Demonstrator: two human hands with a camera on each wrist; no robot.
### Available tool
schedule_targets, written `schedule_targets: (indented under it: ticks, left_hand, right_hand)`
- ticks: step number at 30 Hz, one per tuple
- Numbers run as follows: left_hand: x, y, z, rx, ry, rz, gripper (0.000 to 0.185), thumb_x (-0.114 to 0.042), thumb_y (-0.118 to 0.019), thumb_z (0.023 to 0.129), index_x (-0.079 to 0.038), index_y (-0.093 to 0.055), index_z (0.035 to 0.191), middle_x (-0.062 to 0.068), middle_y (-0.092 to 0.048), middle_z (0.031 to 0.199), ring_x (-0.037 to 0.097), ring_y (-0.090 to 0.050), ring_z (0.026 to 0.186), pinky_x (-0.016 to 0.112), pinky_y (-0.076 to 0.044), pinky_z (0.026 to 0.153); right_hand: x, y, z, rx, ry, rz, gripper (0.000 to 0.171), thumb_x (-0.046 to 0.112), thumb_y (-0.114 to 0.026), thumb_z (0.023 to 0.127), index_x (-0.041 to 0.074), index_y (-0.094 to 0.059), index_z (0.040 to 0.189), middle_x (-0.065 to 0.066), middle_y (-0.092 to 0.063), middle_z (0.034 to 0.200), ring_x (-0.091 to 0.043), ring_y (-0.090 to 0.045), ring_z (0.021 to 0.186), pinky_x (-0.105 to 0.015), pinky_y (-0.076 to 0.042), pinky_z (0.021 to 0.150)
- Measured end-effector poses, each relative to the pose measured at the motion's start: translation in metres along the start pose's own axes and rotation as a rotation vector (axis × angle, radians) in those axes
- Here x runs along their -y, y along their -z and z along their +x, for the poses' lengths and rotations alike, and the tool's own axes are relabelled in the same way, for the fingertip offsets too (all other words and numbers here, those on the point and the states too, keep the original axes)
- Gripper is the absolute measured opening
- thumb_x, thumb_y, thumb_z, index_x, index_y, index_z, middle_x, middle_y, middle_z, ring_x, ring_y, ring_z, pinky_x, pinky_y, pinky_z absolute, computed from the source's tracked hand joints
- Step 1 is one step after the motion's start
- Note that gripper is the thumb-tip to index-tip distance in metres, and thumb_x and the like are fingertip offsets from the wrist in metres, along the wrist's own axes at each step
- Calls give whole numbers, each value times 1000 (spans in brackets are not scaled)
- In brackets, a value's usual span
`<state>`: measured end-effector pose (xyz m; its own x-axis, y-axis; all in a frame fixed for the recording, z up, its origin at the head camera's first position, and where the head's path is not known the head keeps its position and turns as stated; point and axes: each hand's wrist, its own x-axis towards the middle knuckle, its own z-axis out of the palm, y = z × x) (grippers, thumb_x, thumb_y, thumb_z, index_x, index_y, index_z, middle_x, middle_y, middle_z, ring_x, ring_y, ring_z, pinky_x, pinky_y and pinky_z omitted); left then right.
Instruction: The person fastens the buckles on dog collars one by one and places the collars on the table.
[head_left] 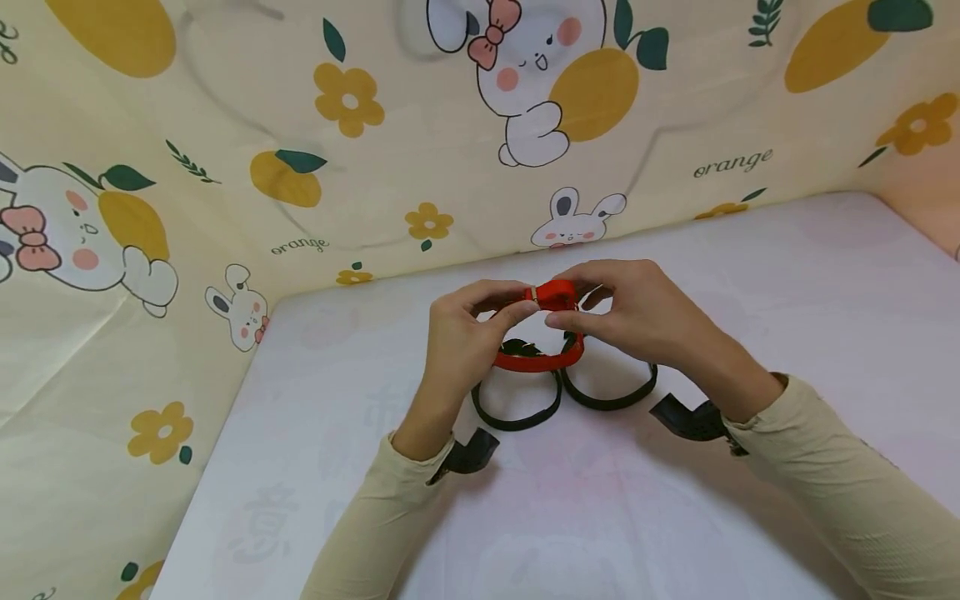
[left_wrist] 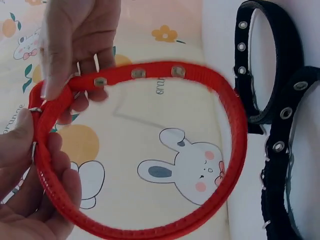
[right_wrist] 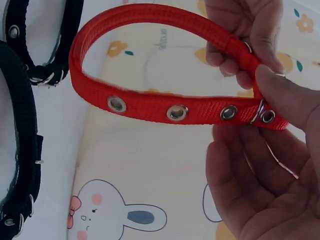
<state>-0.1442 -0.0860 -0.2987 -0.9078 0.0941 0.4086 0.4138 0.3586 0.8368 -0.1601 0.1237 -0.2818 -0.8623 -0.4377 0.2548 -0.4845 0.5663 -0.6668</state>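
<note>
Both hands meet at 12 o'clock: left hand [head_left: 461,333] and right hand [head_left: 637,317] pinch the red collar [head_left: 551,327] at its buckle end, loop hanging toward me over two black collars [head_left: 564,396] on the table [head_left: 750,292].

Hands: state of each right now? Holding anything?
Left hand: closed, pinching the red collar near its buckle end.
Right hand: closed, pinching the same red collar.

One red woven collar with metal eyelets [head_left: 542,360]; two black woven collars [head_left: 517,408] [head_left: 611,387], lying side by side.
</note>
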Motion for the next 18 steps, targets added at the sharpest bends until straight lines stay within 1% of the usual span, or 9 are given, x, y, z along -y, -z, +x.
schedule_targets:
  ticks: [2, 4, 6, 11, 15, 18]
  left_hand:
    - [0, 2, 1, -3, 2, -14, 18, -13, -81, 82, -6, -78, 98, 8, -77, 93, 13, -72, 89, 32, -57, 86]
    - [1, 3, 1, -5, 1, -22, 17, -13, -81, 82, -6, -78, 97, 9, -77, 93, 13, -71, 89, 30, -57, 85]
    - [1, 3, 2, -3, -8, -33, 16, -12, -81, 83, -5, -78, 97, 9, -77, 93, 13, -71, 88, 30, -57, 84]
    - [3, 5, 2, -2, -33, -26, 14, -10, -79, 84, -5, -77, 97, 9, -77, 92, 13, -71, 87, 31, -57, 82]
    - [3, 6, 2, -7, -40, -13, 13, -9, -79, 85, -5, -77, 97, 9, -77, 91, 14, -71, 85, 35, -57, 80]
    - [3, 7, 2, -17, -27, 9, 14, -9, -78, 86, -5, -77, 99, 9, -77, 91, 15, -71, 85, 37, -57, 82]
  right_hand:
    - [0, 0, 1, 9, -4, 5, 21, 34, -77, 87, 25, -74, 106, 8, -74, 89, -10, -68, 87, -34, -53, 77]
    - [0, 1, 0, -1, -6, 15, 19, 34, -77, 88, 25, -75, 104, 7, -74, 86, -10, -69, 85, -34, -54, 77]
    - [1, 3, 0, -9, -14, 32, 19, 33, -77, 88, 25, -76, 105, 6, -75, 88, -11, -71, 86, -33, -55, 77]
    - [2, 5, -2, -2, -39, 64, 20, 33, -78, 87, 25, -76, 106, 4, -75, 90, -15, -73, 85, -27, -56, 72]
    - [1, 7, -2, -4, -26, 47, 19, 32, -78, 87, 24, -76, 104, 4, -75, 88, -14, -72, 83, -25, -55, 70]
    - [1, 8, -2, -4, -40, 17, 20, 32, -79, 86, 22, -77, 104, 5, -75, 88, -14, -71, 84, -28, -53, 71]
